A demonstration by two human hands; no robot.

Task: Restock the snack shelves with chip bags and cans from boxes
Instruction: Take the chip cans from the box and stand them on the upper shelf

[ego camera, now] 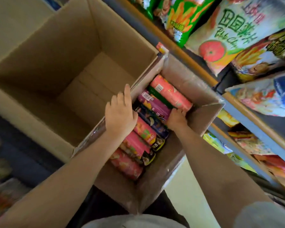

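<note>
Empty cardboard box (44, 51), upper left, wide open. Can box (196, 129), centre, packed with lying chip cans (145, 134). Chip bags (234, 30) on shelves (187, 51), right. Left hand (119, 115) flat on cans beside box wall; right hand (176, 118) curls round purple can (156, 106).

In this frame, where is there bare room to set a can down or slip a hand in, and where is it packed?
The big empty box has a bare floor between its four walls. The smaller box is packed with cans lying side by side; the left hand and right hand work there. The shelves are crowded with chip bags.
</note>
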